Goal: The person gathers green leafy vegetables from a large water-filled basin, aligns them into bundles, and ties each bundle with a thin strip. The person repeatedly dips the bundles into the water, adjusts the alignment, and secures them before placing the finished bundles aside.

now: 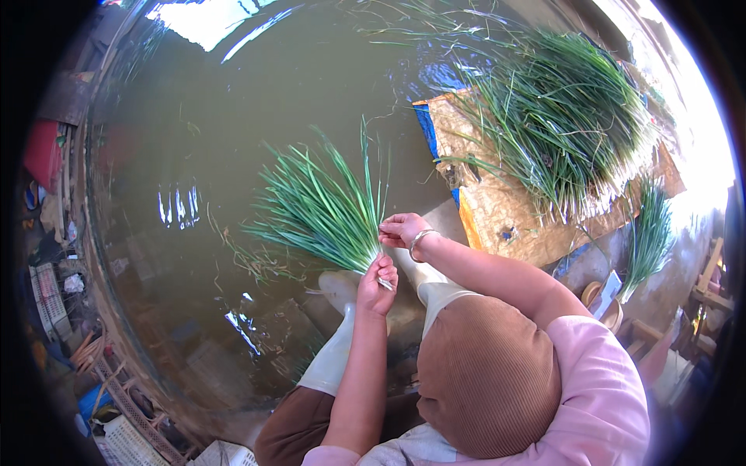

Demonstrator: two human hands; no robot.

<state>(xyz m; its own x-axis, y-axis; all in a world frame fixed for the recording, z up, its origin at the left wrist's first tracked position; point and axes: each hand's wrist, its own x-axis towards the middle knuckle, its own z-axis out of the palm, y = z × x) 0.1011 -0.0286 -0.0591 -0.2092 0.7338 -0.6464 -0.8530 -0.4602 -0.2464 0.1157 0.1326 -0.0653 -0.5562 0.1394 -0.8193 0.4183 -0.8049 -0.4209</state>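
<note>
In my left hand [379, 282] is a fanned bunch of green chives [326, 209], gripped around its white stem ends. The leaf tips spread up and to the left over murky water. My right hand [403, 230], with a metal bangle [421, 242] at the wrist, is just above the left one at the bunch's right edge. Its fingers are bent close together beside a few thin leaves; whether they pinch one is unclear. A big heap of chives [571, 116] lies to the upper right on a tan woven sack sheet [495, 215] with blue edging.
Brown water [175, 145] surrounds my pale rubber boots [332, 349]. Loose leaves [250, 250] float left of the bunch. A smaller chive bunch [647, 239] lies at right, near a bowl [612, 314] and a blade-like object [606, 294]. Plastic crates [137, 442] stand beyond the left ledge.
</note>
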